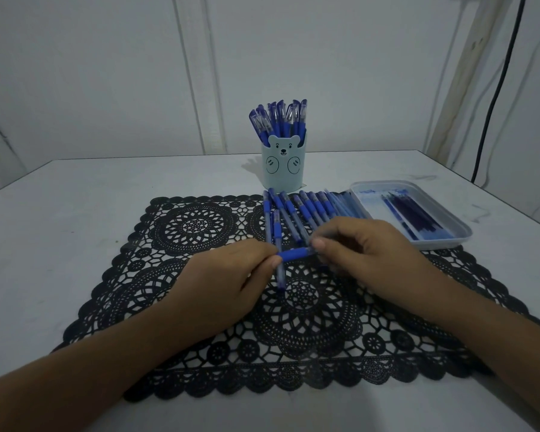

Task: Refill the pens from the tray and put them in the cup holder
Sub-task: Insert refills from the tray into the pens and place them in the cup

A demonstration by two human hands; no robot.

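Black lace mat (200, 307) on a white table (60, 213), dim room; left hand (228, 275) and right hand (365, 254) apparently pinch one pen (295, 254).

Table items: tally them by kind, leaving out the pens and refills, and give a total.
Cup holder: 1
Tray: 1
Black lace mat: 1
Total: 3
The loose pens and the refills overlap too much to count.

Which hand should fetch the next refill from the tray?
Right. The right hand is nearer the tray, which sits on that side; the left hand would have to cross over the pen.
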